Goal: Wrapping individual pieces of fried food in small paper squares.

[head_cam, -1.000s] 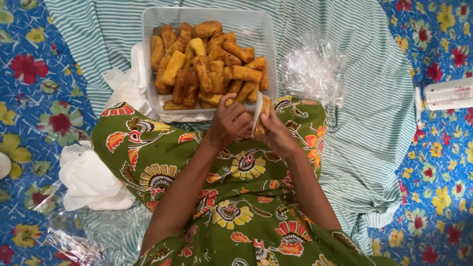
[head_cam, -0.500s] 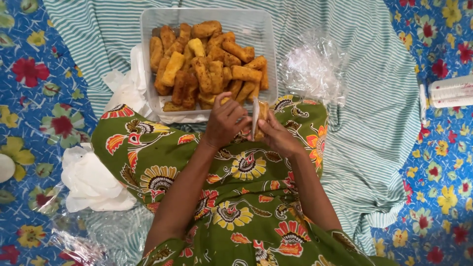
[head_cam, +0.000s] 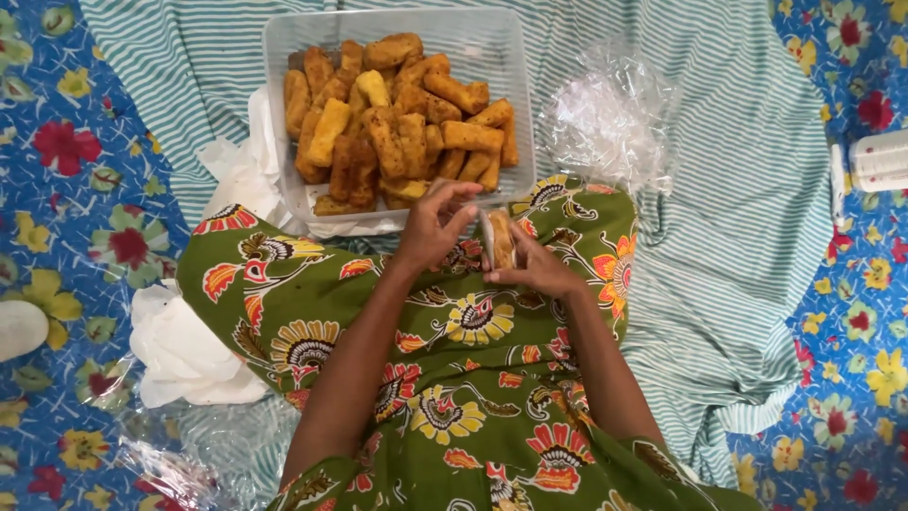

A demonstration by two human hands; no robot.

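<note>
garment: green dress [head_cam: 454, 378], loose, covers lap and both knees
print: big flowers, fan and paisley shapes in orange, red, yellow, white, dark outlines
sleeves: same print, short, end above the elbows at bottom edge of view
forearms: bare, no watch or bangles seen
left hand [head_cam: 430, 227]: bare, no rings visible
right hand [head_cam: 539, 270]: bare, no rings visible

The single view came from a camera worn on the person's head, and it faced almost straight down over the lap, near enough that both forearms ran up from the bottom edge to the middle of the frame. The left hand [head_cam: 433, 227] and right hand [head_cam: 534, 270] sat just above centre, with the clear plastic tray [head_cam: 284, 57] filling the upper middle. Flowered blue cloth [head_cam: 57, 142] showed at both side edges.
</note>
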